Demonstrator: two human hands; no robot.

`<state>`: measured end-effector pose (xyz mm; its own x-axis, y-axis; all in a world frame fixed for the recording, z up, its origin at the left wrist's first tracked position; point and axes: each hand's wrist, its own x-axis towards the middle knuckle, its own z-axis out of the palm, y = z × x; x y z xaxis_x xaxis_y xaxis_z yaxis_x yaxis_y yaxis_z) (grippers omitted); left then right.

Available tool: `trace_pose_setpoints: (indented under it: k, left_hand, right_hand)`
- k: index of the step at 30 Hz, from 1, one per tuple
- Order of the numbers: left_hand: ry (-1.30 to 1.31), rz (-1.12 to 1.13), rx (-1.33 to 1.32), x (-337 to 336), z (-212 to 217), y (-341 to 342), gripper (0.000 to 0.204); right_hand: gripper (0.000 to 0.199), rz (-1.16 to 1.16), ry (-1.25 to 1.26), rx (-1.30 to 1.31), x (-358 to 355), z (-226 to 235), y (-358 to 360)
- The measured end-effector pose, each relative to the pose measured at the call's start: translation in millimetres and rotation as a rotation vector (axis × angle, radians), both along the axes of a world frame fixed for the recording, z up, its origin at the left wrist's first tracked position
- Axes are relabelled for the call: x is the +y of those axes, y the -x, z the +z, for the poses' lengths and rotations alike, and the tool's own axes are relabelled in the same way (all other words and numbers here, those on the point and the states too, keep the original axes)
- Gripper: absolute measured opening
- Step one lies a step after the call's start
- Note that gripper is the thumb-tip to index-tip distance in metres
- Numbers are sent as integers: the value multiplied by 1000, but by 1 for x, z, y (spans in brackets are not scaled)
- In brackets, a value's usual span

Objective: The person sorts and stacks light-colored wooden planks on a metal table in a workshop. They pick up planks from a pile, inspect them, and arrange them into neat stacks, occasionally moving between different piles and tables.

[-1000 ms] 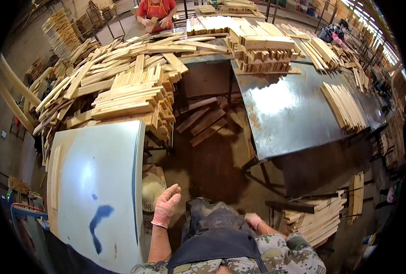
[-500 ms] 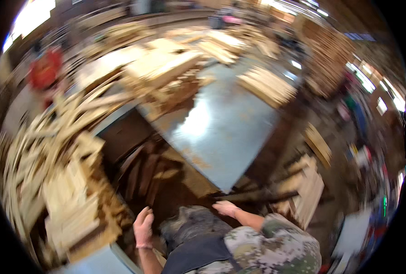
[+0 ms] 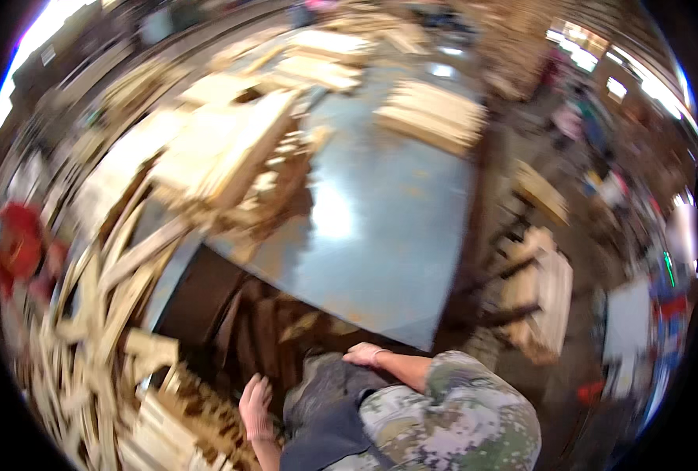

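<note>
My left hand [image 3: 256, 406], in a pale glove, hangs in the air beside the dark apron [image 3: 337, 428] in front of me. Its fingers are apart and nothing is in them. My right hand [image 3: 362, 355], gloved as well, lies just short of the near edge of the blue-grey metal table [image 3: 380, 267]. Its fingers stretch out to the left over the apron, with nothing visible in them. On the table's left part sits a layered stack of pale boards [image 3: 231, 157]. Another board stack [image 3: 431, 116] lies toward its far right. The picture is smeared by motion.
Loose wood strips [image 3: 82, 377] are heaped on the left, with stacked wood pieces [image 3: 160, 432] near my left arm. More boards [image 3: 541, 290] rest on a low support at right. A person in red [image 3: 23, 243] is at far left. Tall wood stacks [image 3: 514, 55] stand behind.
The whole view has swung round, and the table and the person in red sit farther left. My left hand is lower in the picture; my right hand is slightly left. Neither has taken hold of anything.
</note>
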<state>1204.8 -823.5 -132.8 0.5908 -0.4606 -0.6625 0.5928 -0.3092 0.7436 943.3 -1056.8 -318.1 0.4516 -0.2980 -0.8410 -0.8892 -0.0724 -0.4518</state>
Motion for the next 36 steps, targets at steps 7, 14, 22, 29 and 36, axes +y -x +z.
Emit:
trace_pose_setpoints:
  k: [7,14,22,29,36]
  left_hand:
    - [-6,-20,-160,-83,9,-126,61]
    - [-3,539,-34,-91,-85,-184,83]
    - [360,1275,581,-63,-170,-275,92]
    - [624,1341,698,-60,-210,-303,31]
    - [706,743,473,-75,-129,-382,39]
  right_hand:
    - [53,-110,80,-232,-99,-21,-143]
    - [65,60,-145,-241,-143,-55,-297]
    - [73,-147,-477,-60,-116,9,-406]
    - [37,-126,-466,21,-106,8,-517]
    - [15,2,-298,-324,-128,30,-662]
